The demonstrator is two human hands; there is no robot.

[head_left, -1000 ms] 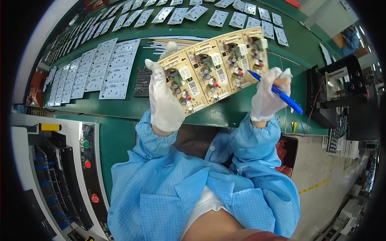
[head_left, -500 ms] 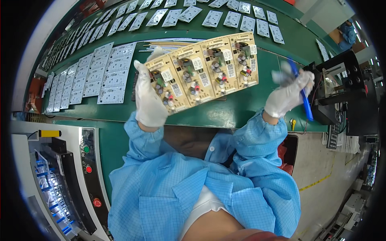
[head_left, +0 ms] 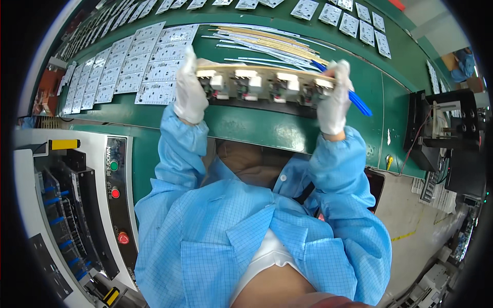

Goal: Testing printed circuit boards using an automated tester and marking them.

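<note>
A tan circuit board panel (head_left: 264, 70), with a row of white and dark components, is tipped nearly edge-on above the green bench. My left hand (head_left: 190, 95), in a white glove, grips the panel's left end. At its right end my gloved right hand (head_left: 334, 100) is closed on the edge, with a blue pen (head_left: 360, 103) also held in it. The pen slants out past both sides of the hand. Behind the panel lies a loose pile of thin white and tan strips (head_left: 267, 41). The fingertips on the panel's far side are partly hidden.
White board panels (head_left: 159, 66) lie in rows at the left of the green bench (head_left: 251, 126). More small boards (head_left: 349, 24) line the far strip. A black fixture (head_left: 441, 123) stands at right. A machine with coloured buttons (head_left: 115, 193) is at lower left.
The panel has tipped from facing me to nearly edge-on and levelled out. My right hand has moved left with the pen and taken hold of the panel's right end. The strips now show more.
</note>
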